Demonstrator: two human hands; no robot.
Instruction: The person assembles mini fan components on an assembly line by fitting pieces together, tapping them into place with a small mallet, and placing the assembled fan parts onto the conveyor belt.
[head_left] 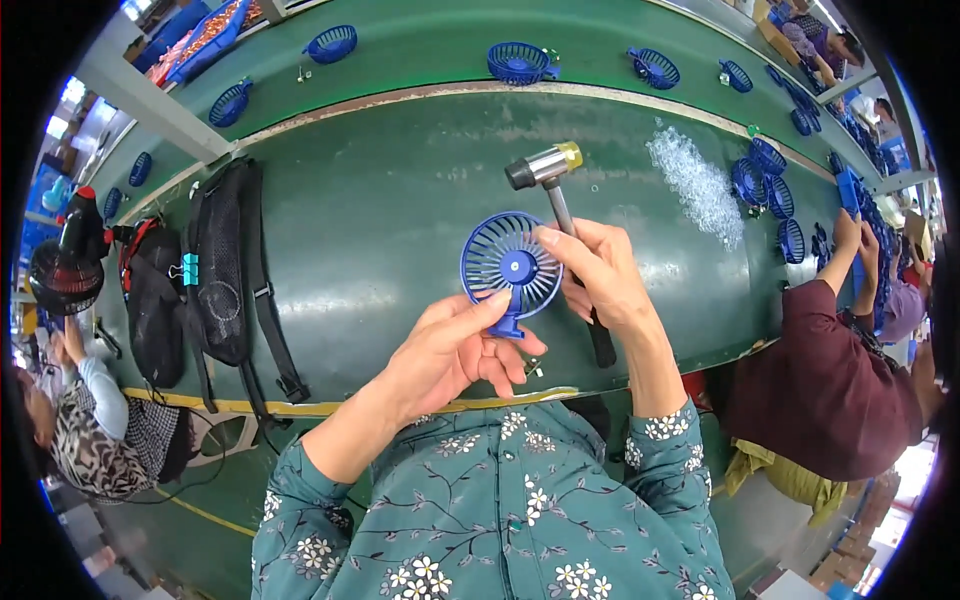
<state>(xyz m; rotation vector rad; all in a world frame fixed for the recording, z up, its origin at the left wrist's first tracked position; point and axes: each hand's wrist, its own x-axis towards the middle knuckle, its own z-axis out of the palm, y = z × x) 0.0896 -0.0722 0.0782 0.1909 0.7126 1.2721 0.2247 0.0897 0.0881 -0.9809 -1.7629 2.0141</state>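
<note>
A round blue fan housing [485,262] with radial slats and a small hinge-like base is held up in front of me. My left hand [440,350] pinches it by the base, thumb on top. My right hand [612,278] wraps round the handle of a hammer [552,165], whose steel head has one black and one yellow face. The right thumb also touches the housing's right rim. The hammer's dark grip shows below that hand. A tiny pale part [535,368] appears below my left fingers; its kind is too small to tell.
A pile of small clear pieces [697,185] lies on the green worktable [370,230]. More blue housings [765,185] lie at right. Others [518,62] sit along the green belt [430,60]. A black backpack [225,265] and desk fan [70,262] stand left. Co-workers sit either side.
</note>
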